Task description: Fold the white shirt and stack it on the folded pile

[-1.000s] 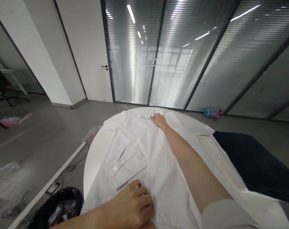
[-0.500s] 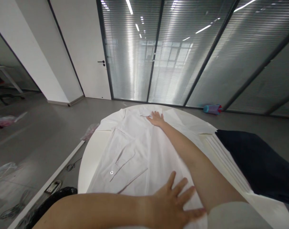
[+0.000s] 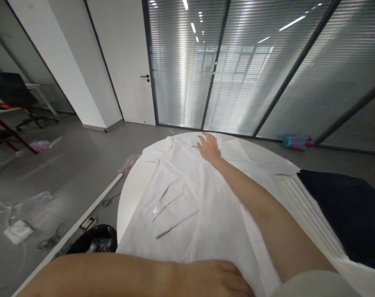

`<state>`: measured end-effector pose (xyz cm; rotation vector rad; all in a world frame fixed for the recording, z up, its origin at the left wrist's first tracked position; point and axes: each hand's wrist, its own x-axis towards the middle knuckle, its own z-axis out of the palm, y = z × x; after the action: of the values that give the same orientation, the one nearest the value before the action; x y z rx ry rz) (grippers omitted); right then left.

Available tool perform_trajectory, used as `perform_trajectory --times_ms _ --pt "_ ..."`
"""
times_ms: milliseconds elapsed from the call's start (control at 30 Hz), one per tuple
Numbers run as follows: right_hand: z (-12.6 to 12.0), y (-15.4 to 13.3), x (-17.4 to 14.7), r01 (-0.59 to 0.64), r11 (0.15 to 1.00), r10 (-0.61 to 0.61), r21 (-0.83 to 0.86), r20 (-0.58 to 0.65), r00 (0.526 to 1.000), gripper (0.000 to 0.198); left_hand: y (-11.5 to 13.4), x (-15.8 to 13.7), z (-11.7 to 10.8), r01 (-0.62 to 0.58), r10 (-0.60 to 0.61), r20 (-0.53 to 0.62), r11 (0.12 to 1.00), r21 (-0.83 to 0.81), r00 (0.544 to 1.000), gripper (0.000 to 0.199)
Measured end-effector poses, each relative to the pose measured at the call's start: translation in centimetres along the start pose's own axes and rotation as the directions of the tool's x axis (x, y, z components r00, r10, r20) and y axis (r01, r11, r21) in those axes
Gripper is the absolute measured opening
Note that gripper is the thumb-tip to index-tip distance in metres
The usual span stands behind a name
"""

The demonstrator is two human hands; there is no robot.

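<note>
A white shirt (image 3: pixel 187 231) lies spread over a round table, its collar end at the far edge. A folded sleeve with a cuff and a pale round button (image 3: pixel 155 210) rests across its left part. My right hand (image 3: pixel 209 147) reaches to the collar end and lies on the fabric, fingers apart. Low in the view, my left hand (image 3: pixel 220 276) is over the near part of the shirt, back upward. Its fingers lie close together and point right; their tips run toward the bottom edge and are partly cut off.
The white table's rim (image 3: pixel 125 206) shows at left. On the right lie a stack of folded white cloth (image 3: pixel 314 218) and dark navy cloth (image 3: pixel 345 210). A black-lined bin (image 3: pixel 94 241) stands lower left, near cables and plastic on the floor. A glass partition (image 3: pixel 237 74) rises behind.
My left hand has moved down, and its fingers went from spread to close together. My right hand stays at the collar end, its fingers slightly shifted. The view has turned left.
</note>
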<state>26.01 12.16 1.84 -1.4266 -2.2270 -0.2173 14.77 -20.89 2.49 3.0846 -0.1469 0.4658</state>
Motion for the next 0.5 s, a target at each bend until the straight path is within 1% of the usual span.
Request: perform_trajectory --times_ms 33,67,100,133,167,200,233,267,300,333,367,400,433,500 --pt "-0.4 -1.9 -0.6 0.127 0.991 -0.127 0.05 -0.007 0.992 0.041 0.5 -0.7 -1.4 0.046 -0.046 0.0 0.998 -0.05 0.999 0.034" --pt "-0.9 -4.0 -1.4 0.272 0.956 -0.274 0.11 0.006 0.962 0.036 1.1 -1.3 -2.6 0.076 -0.075 0.006 0.993 -0.09 0.997 0.032" --pt "-1.4 -6.4 -2.5 0.439 0.881 -0.447 0.177 0.005 0.895 0.031 1.8 -1.9 -3.4 0.102 -0.101 0.014 0.988 -0.12 0.995 0.029" --pt "-2.0 -8.9 -3.8 0.601 0.764 -0.617 0.235 -0.004 0.787 0.028 2.4 -2.3 -4.0 0.13 -0.127 0.028 0.981 -0.144 0.992 0.026" --pt "-2.7 -11.4 -5.4 0.726 0.634 -0.75 0.266 -0.018 0.661 0.025 3.0 -2.7 -4.3 0.154 -0.148 0.045 0.973 -0.169 0.988 0.023" --pt "-3.5 -14.0 -7.2 0.817 0.507 -0.847 0.275 -0.019 0.532 0.021 3.7 -2.9 -4.3 0.175 -0.165 0.066 0.965 -0.195 0.984 0.022" --pt "-4.3 -16.3 -9.0 0.883 0.389 -0.914 0.264 -0.012 0.406 0.018 4.3 -3.1 -4.3 0.189 -0.174 0.085 0.957 -0.22 0.981 0.021" --pt "-5.2 -18.4 -10.9 0.925 0.287 -0.954 0.248 -0.009 0.298 0.017 4.8 -3.2 -4.1 0.193 -0.174 0.098 0.951 -0.241 0.98 0.022" --pt "-6.0 -20.2 -12.6 0.949 0.207 -0.976 0.237 -0.013 0.216 0.017 5.4 -3.3 -3.9 0.189 -0.167 0.105 0.948 -0.256 0.98 0.023" --pt "-6.7 -21.7 -14.2 0.959 0.169 -0.984 0.228 -0.015 0.177 0.018 5.9 -3.3 -3.7 0.176 -0.153 0.106 0.949 -0.263 0.983 0.024" --pt "-7.3 -22.8 -15.5 0.963 0.158 -0.986 0.22 -0.013 0.165 0.019 6.3 -3.4 -3.4 0.162 -0.14 0.102 0.952 -0.26 0.985 0.024" --pt "-7.7 -23.6 -16.6 0.963 0.17 -0.985 0.211 -0.005 0.175 0.02 6.8 -3.4 -3.2 0.147 -0.127 0.096 0.958 -0.247 0.987 0.023" --pt "-7.9 -24.2 -17.3 0.961 0.193 -0.981 0.2 0.007 0.195 0.02 7.2 -3.4 -3.0 0.134 -0.117 0.085 0.965 -0.224 0.989 0.022" --pt "-8.0 -24.7 -18.0 0.959 0.231 -0.973 0.165 0.024 0.23 0.02 7.9 -3.5 -2.7 0.106 -0.097 0.058 0.98 -0.168 0.994 0.019"
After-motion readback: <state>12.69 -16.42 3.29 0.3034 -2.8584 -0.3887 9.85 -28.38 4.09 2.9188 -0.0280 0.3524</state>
